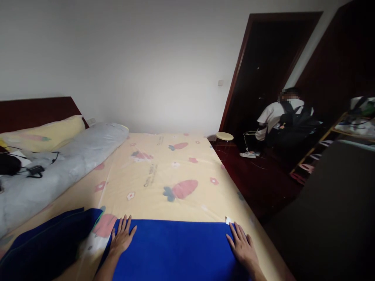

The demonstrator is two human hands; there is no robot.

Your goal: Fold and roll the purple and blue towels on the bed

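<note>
A bright blue cloth (178, 249) lies spread flat on the bed (152, 195), its far edge running nearly straight between my hands. My left hand (122, 236) rests flat at its far left corner, fingers spread. At the far right corner my right hand (241, 244) also lies flat, with fingers stretched out. A small white tag (228, 220) sticks out at the cloth's edge beside my right fingertips. Left of my left hand is a darker blue folded cloth (49, 242), partly cut off by the frame.
A rolled grey quilt (79, 156) and a yellow pillow (52, 134) lie at the left by the headboard (38, 113), with a black cable and adapter (35, 171) on top. Beyond the bed stand a round stool (224, 136), a crouching person (272, 117) and a shoe rack (319, 152).
</note>
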